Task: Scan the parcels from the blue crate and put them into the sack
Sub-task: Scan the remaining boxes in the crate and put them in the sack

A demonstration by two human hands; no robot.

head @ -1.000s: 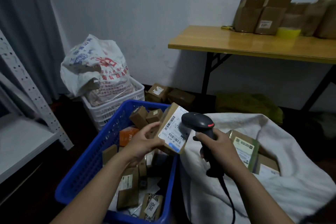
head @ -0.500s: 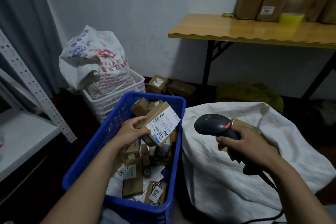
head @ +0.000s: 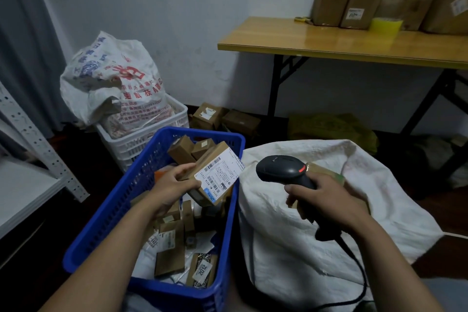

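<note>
1. Pale plaster wall and dark floor frame the scene; the blue crate (head: 109,213) sits in the foreground, and everything below is placed from it.
2. Above the crate's far right corner, the left hand (head: 172,186) holds a brown parcel (head: 215,177). Its fingers curl round the parcel's left end with the thumb on top, and the white label faces up and rightward.
3. Just right of the crate, over the white sack (head: 291,235), the right hand (head: 326,200) is wrapped tight round the handle of a black scanner (head: 283,168). The scanner's head points left towards the label and shows a small red mark on top.
4. The step in hand looks like the scan itself. It would go best with the label tilted square to the scanner window, the thumb kept off the barcodes, and both hands steady until the read registers.
5. The parcel then only needs carrying over the crate's right rim into the sack, whose mouth lies open beside that rim.
6. Many parcels remain inside the crate, so the job seems far from finished.
7. The held label carries several barcodes and something like "A21A"; the finer print is unreadable.
8. A tagged parcel (head: 203,268) at the crate's near end reads "2012".
9. Behind the crate's far left corner, a printed bag (head: 114,83) bears red and blue Chinese characters, too blurred to read.
</note>
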